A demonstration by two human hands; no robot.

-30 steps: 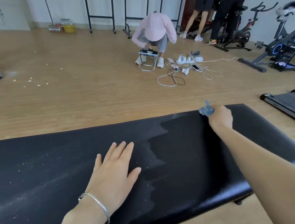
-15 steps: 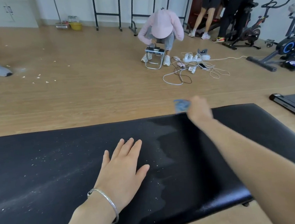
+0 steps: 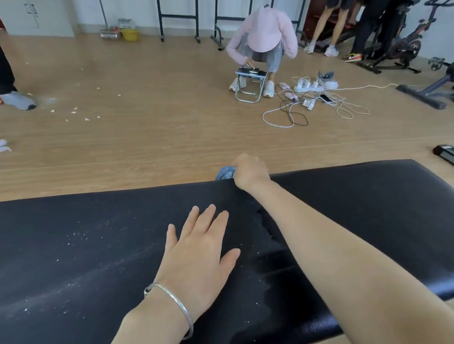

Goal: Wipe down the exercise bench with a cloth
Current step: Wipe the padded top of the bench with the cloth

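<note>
Right hand (image 3: 249,174) grips the bunched cloth (image 3: 225,172), probably soft and light; left hand (image 3: 197,256) lies spread on the worktop (image 3: 89,238) nearby.

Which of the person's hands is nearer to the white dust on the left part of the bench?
Left. The left hand rests flat on the bench just right of the dust; the right hand grips the cloth at the far edge, farther right.
</note>
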